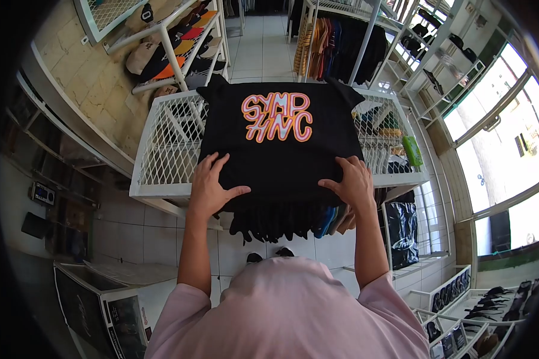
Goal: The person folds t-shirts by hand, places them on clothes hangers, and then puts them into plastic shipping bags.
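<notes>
A black T-shirt (281, 164) lies spread over a white wire-mesh rack top, its sleeves toward the far edge. Pink, orange and white bubble lettering (276, 116) is printed on its upper part. My left hand (212, 185) rests on the shirt's near left side, thumb pointing inward and fingers spread. On the near right side, my right hand (354, 184) lies in much the same way, its thumb apart from the fingers. Neither hand is visibly gripping the cloth. The shirt's near edge hangs by the front of the rack.
The white mesh rack top (161, 152) has a green packet (412, 151) at its right. Dark garments (269, 222) hang below it. Caps (182, 54) sit on shelves at the far left, and a clothes rail (341, 48) stands beyond. Glass doors (497, 137) are on the right.
</notes>
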Tool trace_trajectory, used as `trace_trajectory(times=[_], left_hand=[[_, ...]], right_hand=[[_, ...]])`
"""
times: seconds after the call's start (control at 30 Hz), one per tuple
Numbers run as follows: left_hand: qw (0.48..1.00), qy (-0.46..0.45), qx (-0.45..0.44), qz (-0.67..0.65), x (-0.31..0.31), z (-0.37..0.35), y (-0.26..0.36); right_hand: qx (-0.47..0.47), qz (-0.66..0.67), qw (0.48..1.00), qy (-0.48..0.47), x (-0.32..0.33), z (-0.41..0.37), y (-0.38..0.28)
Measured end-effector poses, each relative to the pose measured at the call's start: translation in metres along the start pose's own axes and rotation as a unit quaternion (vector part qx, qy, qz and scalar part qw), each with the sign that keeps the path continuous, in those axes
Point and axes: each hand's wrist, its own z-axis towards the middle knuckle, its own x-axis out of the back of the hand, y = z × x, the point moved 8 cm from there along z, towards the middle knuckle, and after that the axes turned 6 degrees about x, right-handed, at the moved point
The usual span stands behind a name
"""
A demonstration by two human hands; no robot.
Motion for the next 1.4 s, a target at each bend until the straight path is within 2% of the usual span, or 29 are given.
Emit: trace_trajectory(times=[0.07, 0.17, 0.27, 0.37, 0.47, 0.63, 0.73, 0.83, 0.93, 1.03, 1.13, 1.23, 1.33, 1.37, 1.4], left_hand=[[1.0, -0.009, -0.02, 0.013, -0.005, 0.008, -0.004], [0.997, -0.003, -0.059, 0.04, -0.012, 0.018, -0.012], [0.993, 0.039, -0.09, 0.069, -0.007, 0.011, -0.004], [0.987, 0.056, -0.15, 0.021, -0.007, -0.012, 0.003], [0.976, 0.104, -0.189, -0.042, -0.004, -0.048, 0.003], [0.957, 0.198, -0.2, -0.065, -0.002, -0.062, -0.005], [0.959, 0.184, -0.19, -0.104, 0.008, -0.061, 0.003], [0.966, 0.176, -0.148, -0.121, 0.019, -0.075, 0.007], [0.985, 0.078, -0.081, -0.131, 0.02, -0.091, 0.001], [0.987, -0.005, -0.065, -0.145, 0.022, -0.103, 0.007], [0.988, -0.012, -0.086, -0.13, 0.023, -0.098, 0.02], [0.978, 0.106, -0.139, -0.114, 0.021, -0.072, 0.042], [0.973, 0.183, -0.142, -0.002, 0.015, -0.051, 0.059], [0.988, 0.125, -0.093, 0.021, 0.0, -0.042, 0.049], [0.988, 0.126, -0.081, 0.022, -0.001, -0.041, 0.048]], right_hand=[[-0.013, -0.004, 1.0, -0.021, 0.003, 0.003, -0.001], [-0.006, -0.028, 0.999, 0.033, 0.002, 0.004, 0.005], [-0.008, -0.023, 0.997, 0.067, -0.006, 0.001, 0.014], [0.056, 0.073, 0.993, 0.08, -0.01, -0.018, 0.006], [0.147, 0.084, 0.978, 0.123, -0.019, -0.053, -0.005], [0.179, 0.098, 0.956, 0.213, -0.012, -0.065, 0.001], [0.191, 0.095, 0.954, 0.212, 0.003, -0.061, -0.005], [0.147, 0.098, 0.967, 0.182, 0.013, -0.067, -0.011], [0.126, 0.13, 0.974, 0.138, 0.015, -0.08, -0.015], [0.076, 0.153, 0.984, 0.047, 0.007, -0.088, -0.013], [0.054, 0.174, 0.98, 0.083, 0.013, -0.076, -0.016], [0.089, 0.148, 0.974, 0.148, 0.026, -0.048, -0.035], [0.095, 0.105, 0.98, 0.141, 0.01, -0.022, -0.039], [0.071, 0.083, 0.988, 0.108, -0.004, -0.016, -0.035], [0.061, 0.08, 0.989, 0.111, -0.005, -0.015, -0.035]])
